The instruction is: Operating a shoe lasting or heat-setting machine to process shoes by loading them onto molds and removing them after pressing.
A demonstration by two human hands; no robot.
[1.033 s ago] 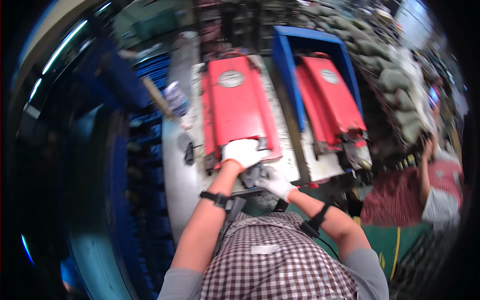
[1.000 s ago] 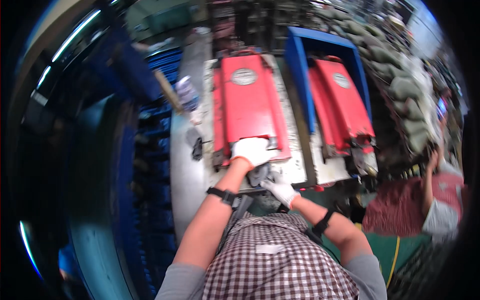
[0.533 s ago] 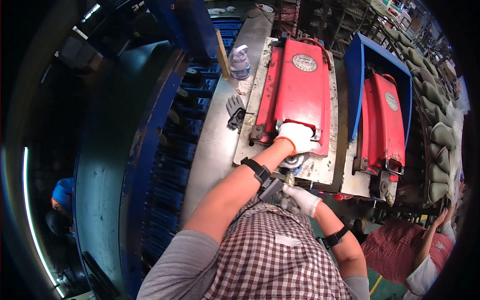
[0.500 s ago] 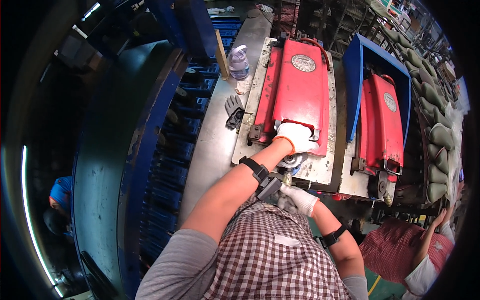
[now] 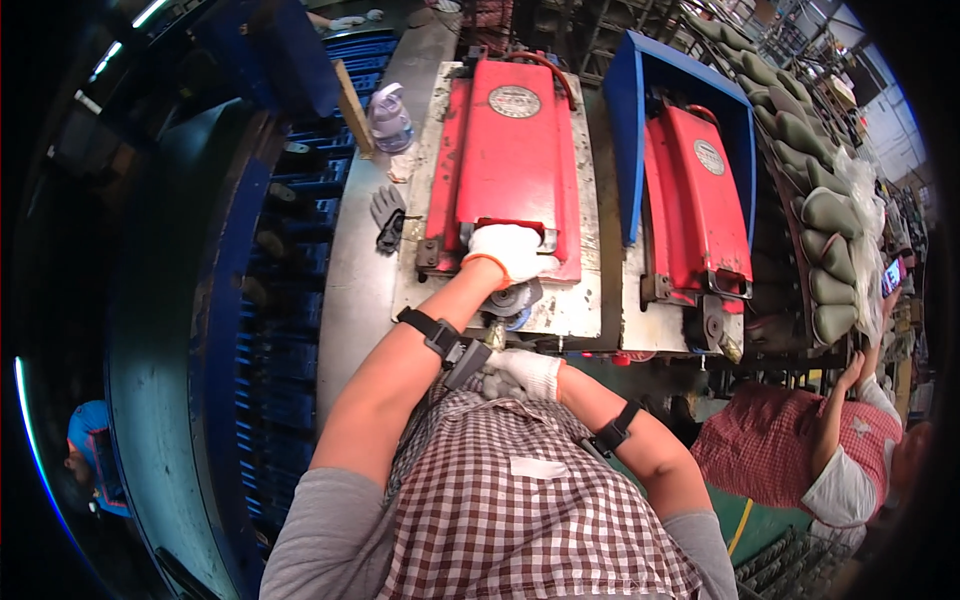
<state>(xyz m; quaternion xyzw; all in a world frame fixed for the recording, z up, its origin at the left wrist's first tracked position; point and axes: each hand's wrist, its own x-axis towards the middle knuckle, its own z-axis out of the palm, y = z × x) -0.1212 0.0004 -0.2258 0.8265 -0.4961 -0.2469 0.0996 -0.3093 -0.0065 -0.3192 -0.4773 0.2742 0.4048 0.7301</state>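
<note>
My left hand (image 5: pixel 507 252), in a white knit glove with an orange cuff, is closed on the metal handle (image 5: pixel 548 240) at the front of a red machine cover (image 5: pixel 512 165). Its fingertips are hidden in the dark opening there. Just below the cover sits a round grey grinding wheel (image 5: pixel 512 298), with a pale tapered tip (image 5: pixel 495 334) under it. My right hand (image 5: pixel 526 373), gloved in white too, is closed in front of my checked apron (image 5: pixel 500 490), below that tip. Something greyish and bunched shows at its fingers; I cannot make out what it is.
A second red machine (image 5: pixel 700 195) stands to the right inside a blue hood (image 5: pixel 628 140). Left of my machine, a grey glove (image 5: pixel 388 215) and a plastic jug (image 5: pixel 390 120) rest on the metal bench (image 5: pixel 345 260). Dark green shoe-shaped pieces (image 5: pixel 835 255) line a rack; a co-worker (image 5: pixel 790 450) is at right.
My view has shifted, so the machines and both arms appear farther left and a little higher. My left hand stays at the handle and my right hand below the wheel.
</note>
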